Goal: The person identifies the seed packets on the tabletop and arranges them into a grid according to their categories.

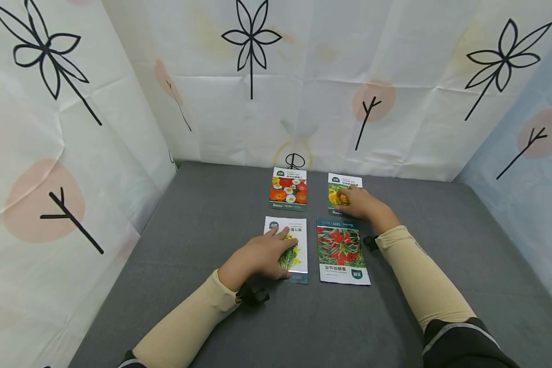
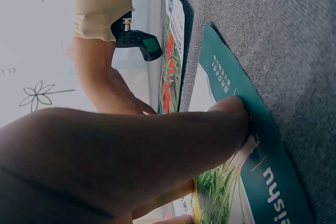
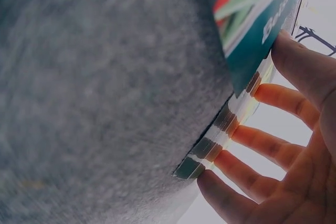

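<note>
Four seed packets lie in two rows on the grey cloth. My left hand (image 1: 261, 255) rests with spread fingers on the near-left packet with yellow flowers (image 1: 301, 265); in the left wrist view its thumb (image 2: 223, 124) presses near the packet's green end. At the far right, my right hand (image 1: 365, 205) lies over a packet with yellow blooms (image 1: 345, 180), covering part of it. The right wrist view shows its fingers (image 3: 257, 140) fairly straight along that packet's edge. Between that hand and me is a red-flower packet (image 1: 341, 250), printed upside down.
A packet with orange, red and white flowers (image 1: 288, 191) lies at the far left of the group. White and pale-blue patterned cloth (image 1: 322, 117) encloses the grey surface (image 1: 202, 220) at the back and both sides. Each wrist wears a black strapped device (image 1: 254, 296).
</note>
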`<state>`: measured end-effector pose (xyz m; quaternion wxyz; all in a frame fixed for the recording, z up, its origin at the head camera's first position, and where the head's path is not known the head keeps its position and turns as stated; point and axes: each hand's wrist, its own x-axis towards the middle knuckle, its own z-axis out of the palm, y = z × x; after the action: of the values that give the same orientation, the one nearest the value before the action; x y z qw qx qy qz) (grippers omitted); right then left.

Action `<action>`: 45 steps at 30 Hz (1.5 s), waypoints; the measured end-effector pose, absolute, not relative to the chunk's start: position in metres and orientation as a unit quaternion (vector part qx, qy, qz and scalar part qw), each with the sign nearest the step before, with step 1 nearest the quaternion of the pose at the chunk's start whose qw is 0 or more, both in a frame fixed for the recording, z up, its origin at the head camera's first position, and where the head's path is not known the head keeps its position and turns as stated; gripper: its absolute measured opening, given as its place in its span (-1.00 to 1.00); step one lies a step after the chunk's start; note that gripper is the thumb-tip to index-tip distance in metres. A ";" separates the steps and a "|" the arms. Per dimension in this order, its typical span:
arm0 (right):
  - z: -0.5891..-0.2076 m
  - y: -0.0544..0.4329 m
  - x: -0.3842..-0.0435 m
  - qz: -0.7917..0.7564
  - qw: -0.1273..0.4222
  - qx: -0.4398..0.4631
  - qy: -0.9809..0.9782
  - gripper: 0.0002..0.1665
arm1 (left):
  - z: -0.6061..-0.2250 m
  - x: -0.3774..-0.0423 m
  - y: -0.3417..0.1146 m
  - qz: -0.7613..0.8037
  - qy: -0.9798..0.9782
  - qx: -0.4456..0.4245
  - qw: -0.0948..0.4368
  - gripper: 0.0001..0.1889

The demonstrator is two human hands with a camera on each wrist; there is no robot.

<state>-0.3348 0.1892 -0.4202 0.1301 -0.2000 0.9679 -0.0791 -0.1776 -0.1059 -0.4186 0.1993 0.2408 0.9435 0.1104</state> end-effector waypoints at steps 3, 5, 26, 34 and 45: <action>-0.420 0.188 -0.335 -0.080 0.130 -0.200 0.968 -0.31 | -0.419 -0.178 -0.106 0.110 0.944 0.241 0.199 -0.09; -0.420 0.187 -0.335 -0.080 0.131 -0.199 0.968 -0.31 | -0.419 -0.178 -0.106 0.109 0.944 0.241 0.199 -0.09; -0.421 0.177 -0.336 -0.080 0.136 -0.201 0.967 -0.28 | -0.420 -0.177 -0.107 0.111 0.944 0.240 0.198 -0.09; -0.419 0.172 -0.335 -0.080 0.141 -0.195 0.967 -0.28 | -0.419 -0.177 -0.107 0.114 0.943 0.240 0.198 -0.09; -0.419 0.164 -0.336 -0.073 0.137 -0.200 0.967 -0.28 | -0.419 -0.177 -0.107 0.117 0.943 0.243 0.197 -0.10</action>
<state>-0.3361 0.1640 -0.4194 0.1371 -0.1999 0.9674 -0.0734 -0.1765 -0.1071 -0.4194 0.1972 0.2431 0.9425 0.1167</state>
